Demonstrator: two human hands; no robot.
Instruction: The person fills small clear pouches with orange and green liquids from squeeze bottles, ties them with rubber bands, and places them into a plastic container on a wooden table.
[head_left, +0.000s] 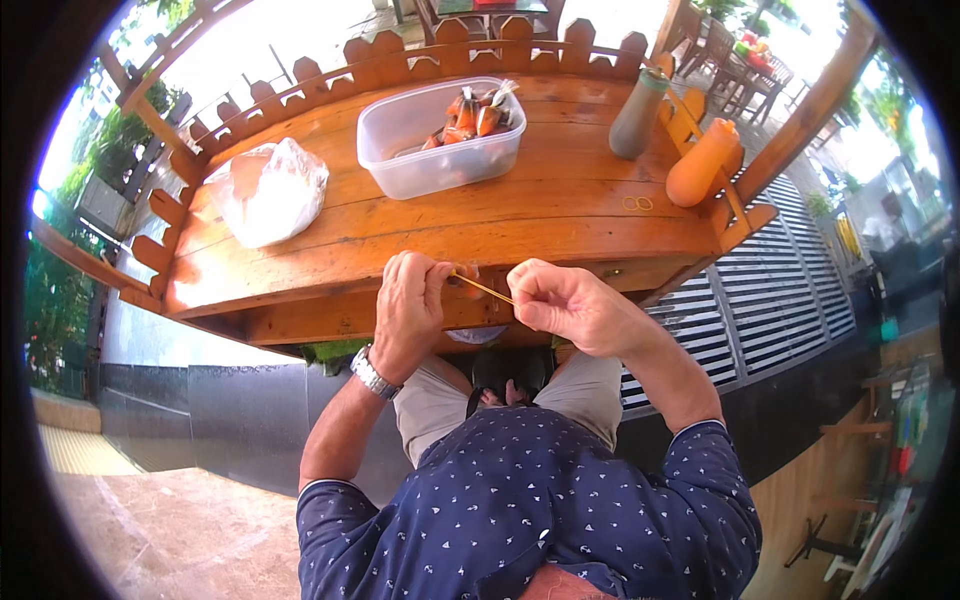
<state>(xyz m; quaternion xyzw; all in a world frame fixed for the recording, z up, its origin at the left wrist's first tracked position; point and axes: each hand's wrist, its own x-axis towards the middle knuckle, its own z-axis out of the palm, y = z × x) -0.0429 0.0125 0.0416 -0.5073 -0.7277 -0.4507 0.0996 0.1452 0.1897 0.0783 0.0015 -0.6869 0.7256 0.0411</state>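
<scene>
A yellow rubber band (484, 288) is stretched between my two hands, just in front of the wooden table's near edge. My left hand (409, 304), with a metal watch on its wrist, pinches one end between thumb and fingers. The other end is hooked in the curled fingers of my right hand (566, 306). Beside my left fingertips shows a small clear plastic packet (471, 271); it is blurred, and my fingers hide where it is held. Farther back, a translucent plastic tub (435, 178) contains several small tied packets (466, 124) of orange and dark sauce.
On the wooden table (450, 229), a crumpled clear plastic bag (274, 199) lies left. Two loose rubber bands (637, 203) lie right, near a grey squeeze bottle (636, 120) and an orange squeeze bottle (697, 169). A low picket rail (382, 67) borders the back.
</scene>
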